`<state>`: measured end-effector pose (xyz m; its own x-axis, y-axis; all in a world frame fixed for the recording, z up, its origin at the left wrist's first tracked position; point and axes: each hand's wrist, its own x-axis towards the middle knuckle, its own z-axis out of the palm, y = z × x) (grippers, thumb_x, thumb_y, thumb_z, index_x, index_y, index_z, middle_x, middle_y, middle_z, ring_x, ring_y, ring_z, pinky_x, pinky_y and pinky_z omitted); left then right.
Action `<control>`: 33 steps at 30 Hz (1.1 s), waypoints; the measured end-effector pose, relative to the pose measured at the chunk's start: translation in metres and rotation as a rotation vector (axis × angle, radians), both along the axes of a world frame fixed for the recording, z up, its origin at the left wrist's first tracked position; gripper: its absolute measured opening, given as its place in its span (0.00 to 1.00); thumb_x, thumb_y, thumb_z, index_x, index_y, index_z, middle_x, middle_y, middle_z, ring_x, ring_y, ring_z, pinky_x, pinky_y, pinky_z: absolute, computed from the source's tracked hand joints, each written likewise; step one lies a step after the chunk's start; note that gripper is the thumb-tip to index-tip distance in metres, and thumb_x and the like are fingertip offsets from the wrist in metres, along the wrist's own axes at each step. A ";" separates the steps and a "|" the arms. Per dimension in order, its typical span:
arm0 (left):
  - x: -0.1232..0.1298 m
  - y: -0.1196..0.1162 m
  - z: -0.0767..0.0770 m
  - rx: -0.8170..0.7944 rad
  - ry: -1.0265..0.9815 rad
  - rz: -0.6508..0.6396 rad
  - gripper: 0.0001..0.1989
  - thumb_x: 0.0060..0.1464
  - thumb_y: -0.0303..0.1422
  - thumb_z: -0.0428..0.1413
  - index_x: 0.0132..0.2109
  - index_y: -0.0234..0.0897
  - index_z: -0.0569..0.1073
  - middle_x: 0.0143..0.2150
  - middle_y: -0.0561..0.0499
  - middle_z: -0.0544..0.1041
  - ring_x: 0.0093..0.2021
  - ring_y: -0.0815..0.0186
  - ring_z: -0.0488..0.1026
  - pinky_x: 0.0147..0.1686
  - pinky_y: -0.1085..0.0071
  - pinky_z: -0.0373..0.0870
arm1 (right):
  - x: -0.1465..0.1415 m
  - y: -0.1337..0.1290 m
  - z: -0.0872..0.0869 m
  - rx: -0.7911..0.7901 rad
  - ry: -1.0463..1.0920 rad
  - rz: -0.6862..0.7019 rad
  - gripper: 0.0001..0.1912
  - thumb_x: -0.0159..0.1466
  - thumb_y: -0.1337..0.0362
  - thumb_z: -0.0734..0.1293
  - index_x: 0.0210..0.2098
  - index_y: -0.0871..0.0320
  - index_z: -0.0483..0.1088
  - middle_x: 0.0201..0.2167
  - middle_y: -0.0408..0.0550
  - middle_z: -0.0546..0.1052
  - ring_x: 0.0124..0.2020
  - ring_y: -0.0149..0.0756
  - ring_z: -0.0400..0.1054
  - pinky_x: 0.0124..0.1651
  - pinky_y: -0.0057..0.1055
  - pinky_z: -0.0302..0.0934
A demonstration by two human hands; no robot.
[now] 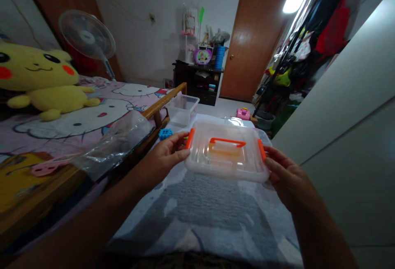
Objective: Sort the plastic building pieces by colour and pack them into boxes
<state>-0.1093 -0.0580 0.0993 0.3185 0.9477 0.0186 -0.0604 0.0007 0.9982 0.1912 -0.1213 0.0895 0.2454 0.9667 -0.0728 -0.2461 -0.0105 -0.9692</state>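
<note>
A clear plastic storage box point(226, 166) with an orange carrying handle point(228, 142) on its lid is held between my two hands. My left hand point(171, 154) grips its left end at the orange latch point(190, 138), thumb in front. On the other end, my right hand point(284, 170) is closed at the second orange latch point(261, 150). The lid sits on the box, and what is inside is hard to make out. Just beyond my left hand lies a blue toothed plastic piece point(166, 133). Behind it stands an open clear bin point(182, 110).
A grey and white cloth point(212, 215) spreads below the box. Left, a wooden rail point(163, 101) borders a bed with a clear plastic bag point(114, 141) and a yellow plush toy point(52, 80). A white cabinet point(348, 137) rises on the right. A pink case point(243, 114) sits farther back.
</note>
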 end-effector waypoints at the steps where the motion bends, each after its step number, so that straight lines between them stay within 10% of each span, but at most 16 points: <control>1: 0.004 0.008 0.008 0.033 -0.020 0.013 0.26 0.50 0.37 0.63 0.57 0.39 0.71 0.49 0.46 0.78 0.49 0.57 0.75 0.49 0.61 0.71 | 0.001 0.009 0.007 0.024 0.014 -0.005 0.23 0.50 0.59 0.78 0.44 0.54 0.75 0.39 0.48 0.79 0.31 0.35 0.73 0.32 0.31 0.70; 6: 0.025 0.055 0.028 0.141 -0.132 0.127 0.18 0.49 0.30 0.60 0.49 0.35 0.70 0.42 0.48 0.77 0.41 0.62 0.75 0.46 0.63 0.71 | 0.003 0.058 0.026 0.140 0.036 -0.019 0.18 0.50 0.62 0.77 0.40 0.57 0.76 0.37 0.46 0.79 0.31 0.33 0.73 0.31 0.29 0.70; 13: 0.044 0.127 0.017 0.206 -0.230 0.198 0.16 0.44 0.26 0.59 0.44 0.34 0.69 0.40 0.49 0.74 0.41 0.64 0.72 0.47 0.64 0.68 | 0.003 0.134 0.023 0.196 0.049 -0.050 0.15 0.49 0.66 0.74 0.36 0.57 0.73 0.32 0.44 0.78 0.32 0.33 0.72 0.35 0.31 0.69; 23: 0.049 0.212 -0.023 0.086 -0.146 0.264 0.15 0.37 0.22 0.55 0.38 0.33 0.72 0.33 0.52 0.75 0.35 0.66 0.73 0.39 0.70 0.69 | -0.014 0.219 -0.024 0.105 -0.073 -0.054 0.11 0.48 0.65 0.70 0.32 0.56 0.70 0.29 0.42 0.75 0.30 0.31 0.70 0.37 0.30 0.65; 33: 0.046 0.240 -0.071 -0.049 0.008 0.400 0.15 0.36 0.24 0.57 0.37 0.34 0.73 0.28 0.53 0.74 0.29 0.66 0.71 0.31 0.72 0.65 | -0.016 0.251 -0.072 0.032 -0.252 -0.023 0.12 0.46 0.62 0.69 0.30 0.58 0.72 0.26 0.44 0.75 0.30 0.34 0.70 0.34 0.29 0.64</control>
